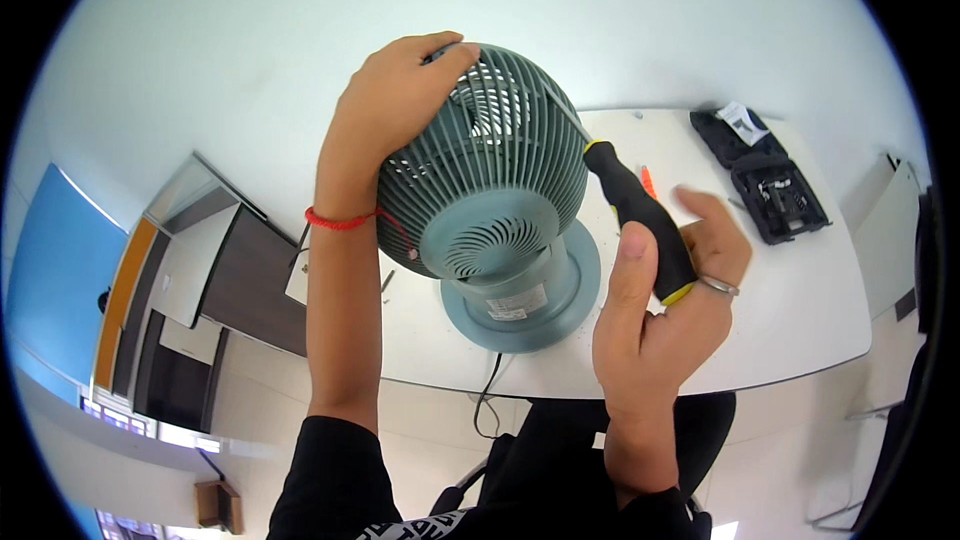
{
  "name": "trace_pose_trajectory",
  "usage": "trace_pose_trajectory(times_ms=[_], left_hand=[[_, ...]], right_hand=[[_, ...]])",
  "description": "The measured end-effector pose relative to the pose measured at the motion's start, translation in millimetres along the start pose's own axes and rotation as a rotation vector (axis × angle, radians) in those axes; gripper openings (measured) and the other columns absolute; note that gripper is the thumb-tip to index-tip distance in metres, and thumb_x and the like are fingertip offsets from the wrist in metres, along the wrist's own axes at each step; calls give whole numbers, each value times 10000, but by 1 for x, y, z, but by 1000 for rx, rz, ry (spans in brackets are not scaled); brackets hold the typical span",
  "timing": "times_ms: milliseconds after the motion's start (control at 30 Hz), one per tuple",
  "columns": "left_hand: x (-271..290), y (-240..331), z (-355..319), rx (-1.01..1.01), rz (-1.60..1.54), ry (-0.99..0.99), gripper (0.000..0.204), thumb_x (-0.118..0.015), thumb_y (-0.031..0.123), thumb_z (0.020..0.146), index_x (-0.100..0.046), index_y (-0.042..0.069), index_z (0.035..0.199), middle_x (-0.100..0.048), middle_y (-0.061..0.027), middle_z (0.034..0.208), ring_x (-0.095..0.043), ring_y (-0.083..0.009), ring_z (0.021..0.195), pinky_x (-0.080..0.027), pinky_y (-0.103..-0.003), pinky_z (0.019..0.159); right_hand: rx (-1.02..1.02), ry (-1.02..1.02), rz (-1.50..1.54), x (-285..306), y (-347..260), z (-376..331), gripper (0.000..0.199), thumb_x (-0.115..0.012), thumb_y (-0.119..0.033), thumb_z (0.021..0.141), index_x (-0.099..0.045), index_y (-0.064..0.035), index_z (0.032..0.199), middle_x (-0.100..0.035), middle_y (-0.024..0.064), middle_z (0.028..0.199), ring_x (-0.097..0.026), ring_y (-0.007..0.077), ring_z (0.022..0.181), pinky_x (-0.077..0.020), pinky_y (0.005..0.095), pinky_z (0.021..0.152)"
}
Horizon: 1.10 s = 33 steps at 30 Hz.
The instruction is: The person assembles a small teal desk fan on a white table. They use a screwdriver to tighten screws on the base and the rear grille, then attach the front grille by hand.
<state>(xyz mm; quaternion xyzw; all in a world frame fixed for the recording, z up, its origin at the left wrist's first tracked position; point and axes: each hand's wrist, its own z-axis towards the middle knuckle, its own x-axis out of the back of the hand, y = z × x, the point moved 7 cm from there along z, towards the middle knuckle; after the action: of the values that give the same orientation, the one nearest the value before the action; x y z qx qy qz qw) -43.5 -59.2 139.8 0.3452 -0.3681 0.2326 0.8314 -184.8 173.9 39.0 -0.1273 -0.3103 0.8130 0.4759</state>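
Observation:
A grey-green desk fan (505, 220) stands on its round base in the middle, its slatted back housing facing me. Over the top left of the grille lies my left hand (400, 95), fingers curled across the rim and thumb on the slats. My right hand (675, 330) grips a screwdriver (640, 210) with a black handle and yellow ends, thumb along one side and fingers round the other. The screwdriver's shaft slants up to the left along the grille's right edge; I cannot tell where its tip ends.
A black tool case (780, 200) lies unfolded at the table's (790, 330) right, a white paper (741, 124) in its lid. Behind the screwdriver is an orange object (648, 180). A black cord (484, 402) hangs over the front edge. A cabinet (250, 275) stands left.

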Motion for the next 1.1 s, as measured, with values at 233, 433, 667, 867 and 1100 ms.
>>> trace_pose_trajectory(times_ms=[233,433,667,867,1100], left_hand=[[3,-1,-6,-37,93,148,583,-547,514,863,-730,77,1203,-710,-180,1200,-652,-366,1145,-502,-414,986],[-3,-3,-6,60,129,105,563,-535,492,856,-724,126,1239,-707,-120,1237,-649,-338,1158,-478,-506,983],[0,-1,-10,87,201,92,560,-521,533,905,-720,132,1241,-690,-111,1272,-631,-316,1198,-485,-422,1026],[-1,-1,-8,76,192,87,568,-519,537,905,-717,124,1243,-697,-115,1256,-645,-311,1175,-497,-428,1009],[-3,-2,-4,75,183,90,562,-516,533,911,-722,122,1235,-701,-121,1246,-644,-315,1177,-497,-428,1010]], right_hand=[[-35,-103,-56,-2,-6,4,403,-514,-136,990,-460,22,1357,-495,173,1174,-471,192,932,-410,318,831],[51,34,-127,3,-15,6,627,-627,-124,912,-347,55,1443,-470,169,1129,-488,241,944,-431,352,809],[-182,-89,-97,-1,-15,6,561,-616,-31,907,-387,44,1414,-494,129,992,-468,195,783,-390,322,708],[123,14,-208,0,-25,3,574,-632,-58,902,-359,47,1395,-454,212,1257,-504,267,1063,-440,375,899],[97,6,-164,1,-28,7,578,-606,-96,964,-309,78,1430,-512,201,1091,-554,226,788,-455,332,759]])
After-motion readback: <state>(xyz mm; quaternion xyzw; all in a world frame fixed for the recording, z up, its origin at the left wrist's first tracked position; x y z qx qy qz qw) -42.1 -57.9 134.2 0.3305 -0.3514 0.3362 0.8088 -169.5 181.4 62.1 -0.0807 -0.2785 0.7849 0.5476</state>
